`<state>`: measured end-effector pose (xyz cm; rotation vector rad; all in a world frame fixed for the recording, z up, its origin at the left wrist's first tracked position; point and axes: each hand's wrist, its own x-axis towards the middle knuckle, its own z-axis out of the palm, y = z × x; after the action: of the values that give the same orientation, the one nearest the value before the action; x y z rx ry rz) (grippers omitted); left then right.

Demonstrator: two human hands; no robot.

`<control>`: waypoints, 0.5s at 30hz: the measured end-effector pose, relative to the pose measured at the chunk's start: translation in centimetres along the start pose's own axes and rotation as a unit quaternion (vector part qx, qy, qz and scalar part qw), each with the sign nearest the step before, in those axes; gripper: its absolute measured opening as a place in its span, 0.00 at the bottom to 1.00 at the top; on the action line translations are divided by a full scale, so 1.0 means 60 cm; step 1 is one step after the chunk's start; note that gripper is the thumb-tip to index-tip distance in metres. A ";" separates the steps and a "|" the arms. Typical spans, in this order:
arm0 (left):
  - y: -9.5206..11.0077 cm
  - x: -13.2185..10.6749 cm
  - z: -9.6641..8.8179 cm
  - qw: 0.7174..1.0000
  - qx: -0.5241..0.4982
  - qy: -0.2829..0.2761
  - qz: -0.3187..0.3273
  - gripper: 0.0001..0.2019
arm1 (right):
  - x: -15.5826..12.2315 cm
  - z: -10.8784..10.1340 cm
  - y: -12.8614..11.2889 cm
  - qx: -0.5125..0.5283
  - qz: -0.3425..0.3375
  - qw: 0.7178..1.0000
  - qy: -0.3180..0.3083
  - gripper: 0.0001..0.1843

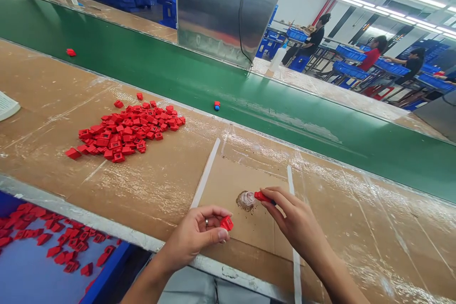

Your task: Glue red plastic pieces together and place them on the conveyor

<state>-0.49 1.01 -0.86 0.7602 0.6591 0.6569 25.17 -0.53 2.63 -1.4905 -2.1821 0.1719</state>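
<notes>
Between the thumb and fingers of my left hand (201,229) is a small red plastic block (227,223), with a ring on one finger. My right hand (294,216) pinches another small red piece (261,196), mostly covered by the fingertips. Its left end meets the edge of a whitish, glossy blob (245,199), which sits in a brown-stained ring on a cardboard sheet (223,175); whether they touch I cannot tell. A heap of similar red blocks (124,130) lies on the brown tabletop, left of and beyond my hands.
A green conveyor belt (160,73) runs behind the table, carrying a red-and-blue piece (217,105) and red pieces (71,52). A blue bin (107,275) with red blocks stands lower left. A metal panel (221,14) rises beyond the belt. Several people sit working at back right.
</notes>
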 end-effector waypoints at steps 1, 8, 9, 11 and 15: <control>-0.001 0.000 -0.001 1.000 0.001 -0.001 0.002 0.16 | 0.002 -0.001 -0.001 0.000 0.001 1.000 0.000 0.09; -0.002 0.001 -0.001 1.000 0.001 0.005 -0.001 0.16 | 0.013 -0.016 -0.014 0.034 0.032 0.998 0.031 0.08; -0.003 0.001 -0.001 1.000 -0.001 0.005 -0.001 0.16 | 0.010 -0.016 -0.020 0.051 0.046 0.997 0.037 0.08; -0.005 0.000 0.000 1.000 -0.003 0.001 0.000 0.16 | -0.002 -0.012 -0.038 0.099 0.089 0.989 0.063 0.09; -0.008 -0.002 0.002 1.000 0.009 -0.005 0.010 0.16 | -0.040 0.024 -0.093 0.258 0.189 0.941 0.113 0.10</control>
<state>-0.37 0.60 -1.12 0.7871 0.6508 0.6657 20.51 -4.67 2.65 -1.5062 -1.4957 0.6171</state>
